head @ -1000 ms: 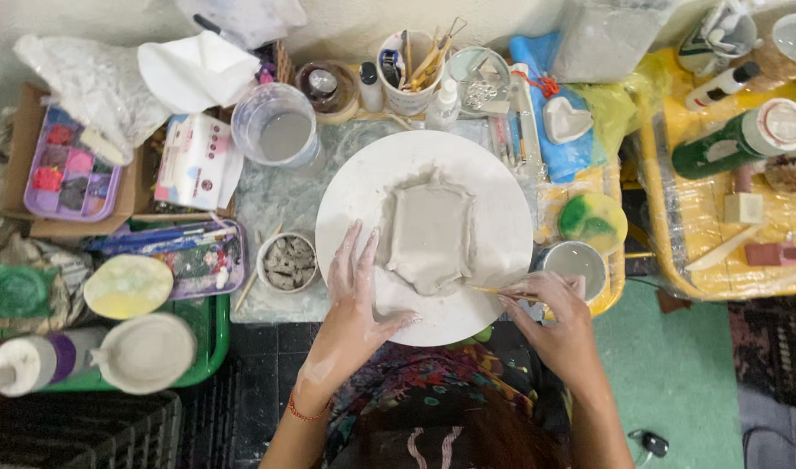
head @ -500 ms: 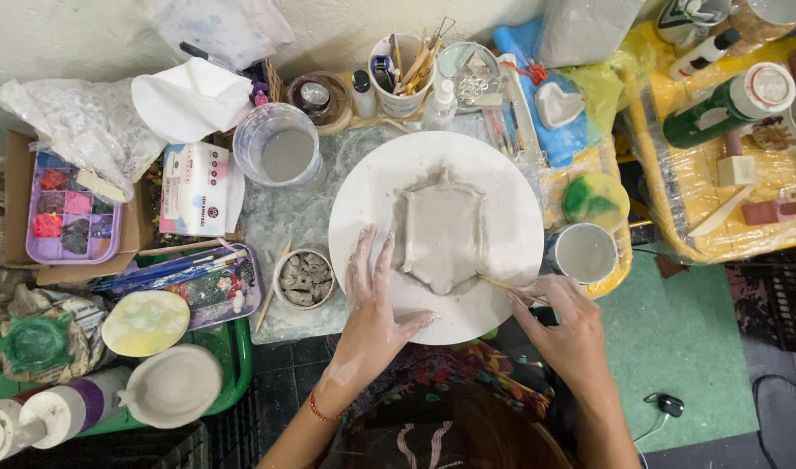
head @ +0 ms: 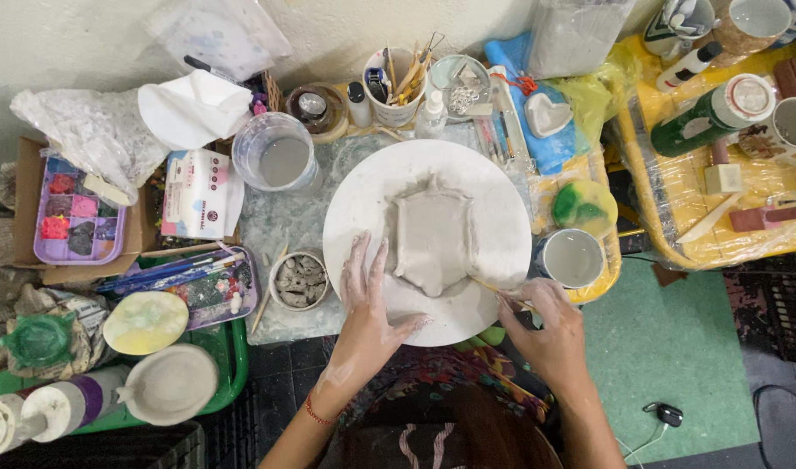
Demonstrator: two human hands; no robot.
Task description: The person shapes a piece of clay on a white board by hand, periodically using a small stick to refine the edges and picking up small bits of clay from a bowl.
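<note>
Two bare hands work at a round white board (head: 363,208) that carries a flat grey clay slab (head: 434,233) with scalloped edges, placed near the board's centre. Left hand (head: 369,304): fingers spread, palm down, pressed flat on the board just left of the slab; fingertips lie beside the slab's left edge, and whether they touch it cannot be told. Right hand (head: 550,330): fingers closed in a pinch around a thin wooden tool (head: 493,289), whose tip meets the slab's lower right corner. Both hands carry a coat of pale clay residue. Left of the board, just beside the left hand, stands a small bowl of grey clay scraps (head: 298,280). Behind that bowl is a clear cup of cloudy water (head: 275,158). Right of the board, near the right hand, sits a white mug (head: 570,258) with a yellow-green sponge (head: 585,207) behind it. A cup of assorted tools (head: 398,87) stands at the board's far edge. A purple paint tray (head: 71,213) lies well apart at far left.
</note>
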